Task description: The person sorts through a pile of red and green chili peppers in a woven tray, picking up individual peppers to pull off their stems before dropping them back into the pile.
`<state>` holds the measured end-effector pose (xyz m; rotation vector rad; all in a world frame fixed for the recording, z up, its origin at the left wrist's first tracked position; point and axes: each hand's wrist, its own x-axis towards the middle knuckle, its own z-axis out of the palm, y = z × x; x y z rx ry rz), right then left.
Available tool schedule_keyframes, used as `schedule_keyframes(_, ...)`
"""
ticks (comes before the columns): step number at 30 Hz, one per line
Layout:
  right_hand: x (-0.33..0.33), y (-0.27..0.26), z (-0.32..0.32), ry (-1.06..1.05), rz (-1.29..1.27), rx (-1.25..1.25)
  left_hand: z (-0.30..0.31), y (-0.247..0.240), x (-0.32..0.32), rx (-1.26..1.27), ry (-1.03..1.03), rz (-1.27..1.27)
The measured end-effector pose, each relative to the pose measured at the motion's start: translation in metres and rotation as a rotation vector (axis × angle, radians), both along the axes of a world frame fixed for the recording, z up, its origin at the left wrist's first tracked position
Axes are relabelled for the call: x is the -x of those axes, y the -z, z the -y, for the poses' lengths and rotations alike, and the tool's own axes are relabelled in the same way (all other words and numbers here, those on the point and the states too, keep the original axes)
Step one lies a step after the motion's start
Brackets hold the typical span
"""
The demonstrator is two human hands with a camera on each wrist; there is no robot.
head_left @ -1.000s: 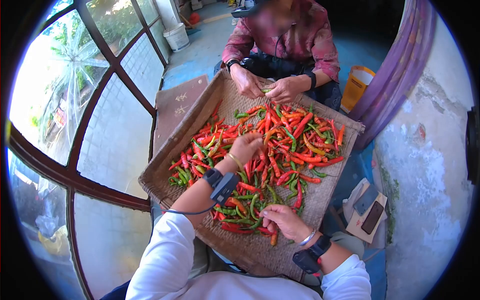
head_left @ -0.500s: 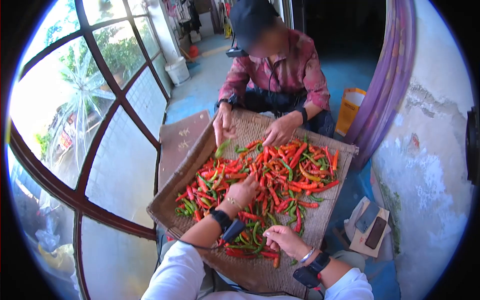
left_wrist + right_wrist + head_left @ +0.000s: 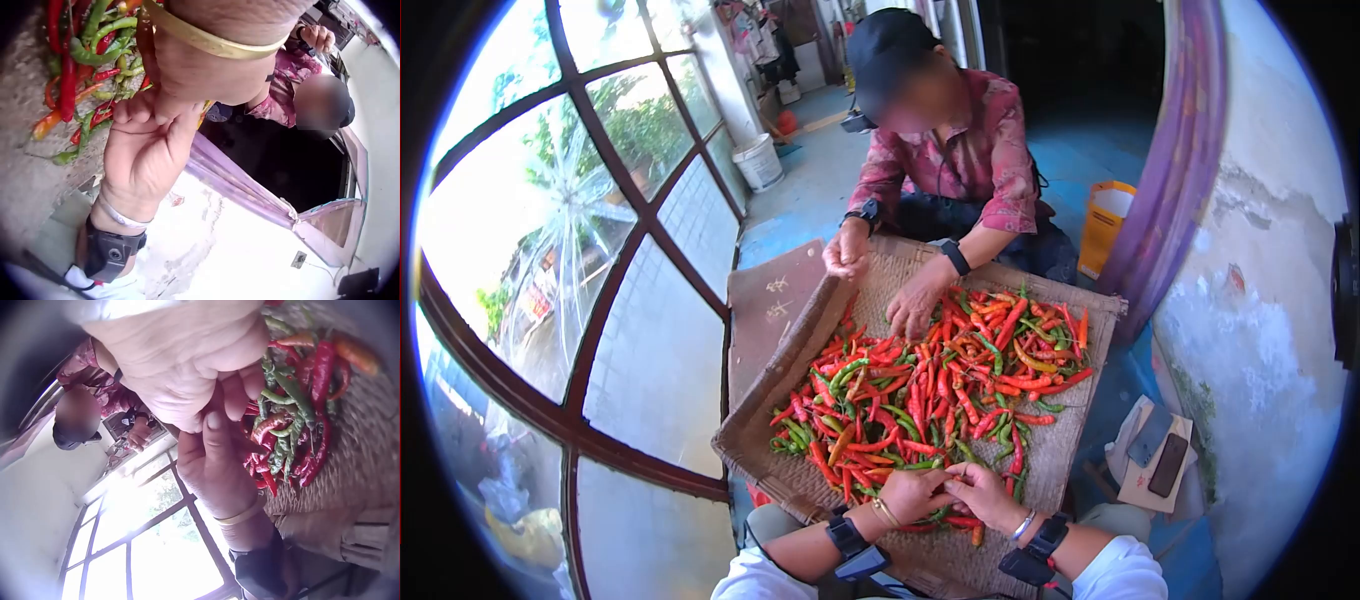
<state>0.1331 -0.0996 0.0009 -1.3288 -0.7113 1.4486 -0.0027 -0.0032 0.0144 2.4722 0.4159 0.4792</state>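
Red, green and orange chili peppers (image 3: 915, 395) cover much of a woven tray (image 3: 1040, 465). Over the tray's near part, the left hand (image 3: 908, 498) and right hand (image 3: 990, 497) meet at the fingertips. The left wrist view has the right hand (image 3: 140, 156) palm up, its fingers curled against the left hand (image 3: 212, 69). In the right wrist view, the left hand's thumb and fingers (image 3: 212, 447) are bent beneath the right hand (image 3: 187, 362). Anything between the fingertips is hidden by the hands.
Across the tray sits a person in a pink patterned shirt (image 3: 1010, 150), one hand on the peppers. Framed windows (image 3: 650, 370) stand left, a rough wall (image 3: 1270, 300) right. Two phones (image 3: 1167, 465) lie on a board at the right; a yellow bag (image 3: 1100, 235) stands behind the tray.
The left hand has come back from the middle of the pile to meet the right hand. Across the tray, the other person's left-side hand has lifted to the rim; a green pepper has left it.
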Motion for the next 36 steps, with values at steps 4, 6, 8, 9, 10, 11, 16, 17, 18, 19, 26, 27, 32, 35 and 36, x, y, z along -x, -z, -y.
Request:
schedule_keyframes(4,-0.003,0.004,-0.002,0.075,-0.162,0.022,0.0,-0.002,-0.005,-0.016,-0.013,-0.031)
schedule_keyframes(6,-0.007,-0.004,-0.002,0.119,-0.197,-0.008,0.0,0.0,-0.005,0.012,-0.007,-0.032)
schedule_keyframes(8,-0.016,-0.013,-0.005,0.19,-0.151,0.014,-0.001,0.0,-0.003,0.039,-0.005,-0.036)
schedule_keyframes(9,-0.022,-0.017,-0.007,0.229,-0.14,0.002,-0.003,-0.001,-0.002,0.04,0.016,-0.067)
schedule_keyframes(10,-0.028,-0.017,-0.008,0.271,-0.167,-0.01,-0.004,-0.002,-0.002,0.041,0.038,-0.097)
schedule_keyframes(11,-0.034,-0.018,-0.009,0.318,-0.206,-0.004,-0.005,-0.002,-0.002,0.041,0.061,-0.126)
schedule_keyframes(16,-0.044,-0.017,-0.011,0.35,-0.69,0.024,-0.005,0.001,-0.002,0.104,0.04,-0.036)
schedule_keyframes(17,-0.043,-0.015,-0.01,0.352,-0.689,0.024,-0.005,0.0,-0.002,0.123,0.06,-0.058)
schedule_keyframes(18,-0.041,-0.01,-0.009,0.27,-0.697,0.02,-0.006,-0.001,-0.001,0.143,0.079,-0.079)
schedule_keyframes(19,-0.04,-0.009,-0.009,0.187,-0.704,0.016,-0.007,-0.001,-0.001,0.143,0.08,-0.078)
schedule_keyframes(26,-0.077,-0.005,-0.023,0.402,-0.512,-0.032,-0.021,0.0,0.004,-0.031,-0.187,-0.077)
schedule_keyframes(27,-0.084,-0.007,-0.028,0.42,-0.521,-0.121,-0.023,0.0,0.005,-0.07,-0.171,-0.185)
schedule_keyframes(32,-0.107,-0.032,-0.047,0.568,-0.615,-0.236,-0.02,-0.005,0.003,-0.108,-0.131,-0.443)
schedule_keyframes(35,-0.096,-0.017,-0.046,0.462,-0.431,-0.051,-0.023,0.009,0.003,-0.188,-0.123,-0.495)
schedule_keyframes(36,-0.087,-0.017,-0.042,0.373,-0.394,-0.061,-0.024,0.015,0.005,-0.228,-0.108,-0.478)
